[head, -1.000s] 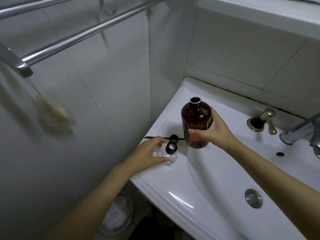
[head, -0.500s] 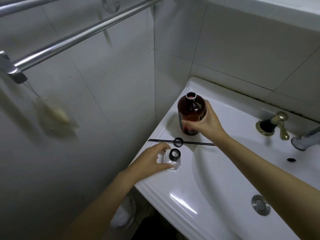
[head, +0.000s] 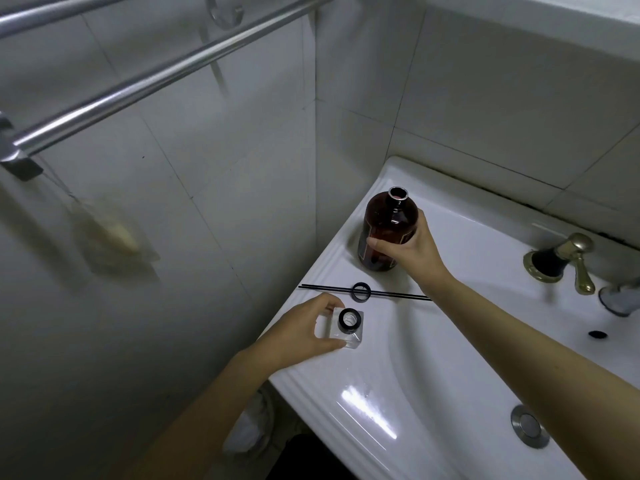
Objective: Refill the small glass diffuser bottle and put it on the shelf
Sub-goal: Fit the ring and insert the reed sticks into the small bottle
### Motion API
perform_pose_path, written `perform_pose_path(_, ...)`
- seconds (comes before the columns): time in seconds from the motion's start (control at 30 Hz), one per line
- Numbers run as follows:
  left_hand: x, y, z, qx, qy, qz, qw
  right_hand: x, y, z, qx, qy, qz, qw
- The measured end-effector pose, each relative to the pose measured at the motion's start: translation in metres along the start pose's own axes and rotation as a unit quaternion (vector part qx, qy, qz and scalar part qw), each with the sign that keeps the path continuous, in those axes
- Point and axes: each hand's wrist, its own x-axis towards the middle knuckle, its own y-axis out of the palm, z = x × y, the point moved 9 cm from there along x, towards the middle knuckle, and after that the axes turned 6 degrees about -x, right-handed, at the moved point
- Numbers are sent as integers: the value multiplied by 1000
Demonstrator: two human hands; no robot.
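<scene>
The small clear glass diffuser bottle (head: 346, 328), square with a black open neck, stands on the sink's left rim. My left hand (head: 304, 329) grips its side. A big amber refill bottle (head: 386, 230) with no cap stands upright at the back left corner of the sink rim. My right hand (head: 412, 251) wraps around its lower body. Between the two bottles lie thin black reed sticks (head: 363, 292) and a black ring cap (head: 361, 291). A white shelf ledge (head: 554, 26) runs along the wall at the top right.
The white sink (head: 433, 358) has a metal drain plug (head: 530, 426) and a brass tap handle (head: 568, 261) at the back right. Metal towel rails (head: 156, 81) cross the tiled left wall, with a beige pouch (head: 110, 233) hanging below. A bin with a white bag (head: 249, 427) sits under the sink.
My right hand carried the amber bottle from beside the diffuser bottle back to the rear left corner of the rim and set it upright. My left hand stayed on the small bottle.
</scene>
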Motion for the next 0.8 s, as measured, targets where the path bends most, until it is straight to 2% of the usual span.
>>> perform_pose_path(0.17, 0, -1, 2, 1, -3, -2, 1000, -1, 1, -8, -12, -4, 24, 1000)
perform_pose_path(0.33, 0, 0, 1, 1, 0, 2, 1000, 0, -2, -1, -73, -20, 24, 997)
perform_pose_path(0.43, 0, 1, 1, 2, 1, 8, 1000, -3, -1, 2, -101, -40, 52, 993)
perform_pose_path(0.53, -1, 3, 1, 4, 1, 15, 1000, -17, -5, -8, -137, -21, 66, 988)
perform_pose_path(0.7, -3, 2, 3, 4, 5, 8, 1000, -39, -26, -24, -197, 24, 21, 980)
perform_pose_path(0.8, -4, 2, 2, 5, 6, 7, 1000, -47, -21, -28, -267, 2, 64, 962)
